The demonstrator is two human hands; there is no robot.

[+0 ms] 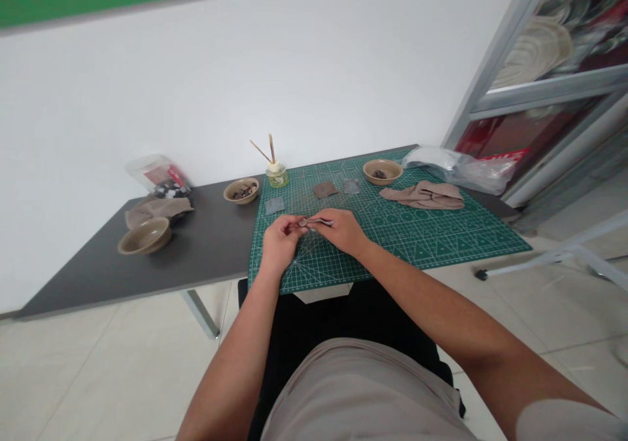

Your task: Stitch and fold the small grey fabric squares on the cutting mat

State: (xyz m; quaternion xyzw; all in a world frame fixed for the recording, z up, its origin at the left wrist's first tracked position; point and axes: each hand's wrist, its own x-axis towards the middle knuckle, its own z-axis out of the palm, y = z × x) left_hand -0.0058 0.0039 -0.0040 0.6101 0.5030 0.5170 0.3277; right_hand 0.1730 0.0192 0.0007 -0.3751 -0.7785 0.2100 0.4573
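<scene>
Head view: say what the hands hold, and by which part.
The left hand pinches the left end of a thin pale strip in its fingertips; the right hand grips it further along. Material too small to tell.

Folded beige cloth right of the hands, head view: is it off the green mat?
No, the folded beige cloth lies on the green cutting mat, near that mat's right edge.
</scene>
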